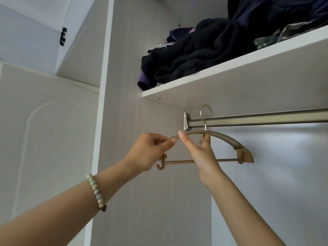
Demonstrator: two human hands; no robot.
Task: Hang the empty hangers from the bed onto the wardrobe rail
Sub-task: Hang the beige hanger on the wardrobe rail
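A tan empty hanger (229, 139) hangs by its metal hook over the steel wardrobe rail (257, 118), close to the rail's left bracket. My left hand (149, 151) pinches the hanger's left shoulder between thumb and fingers. My right hand (200, 150) grips the hanger's top arc just left of the hook, thumb on one side and fingers on the other. The hanger's lower bar runs behind my right hand, so its middle is hidden. The bed and any other hangers are out of view.
A white shelf (230, 68) sits just above the rail, piled with dark folded clothes (191, 55). The wardrobe's side panel (124, 103) stands left of the bracket. The rail stretches bare to the right. A beaded bracelet (96, 190) circles my left wrist.
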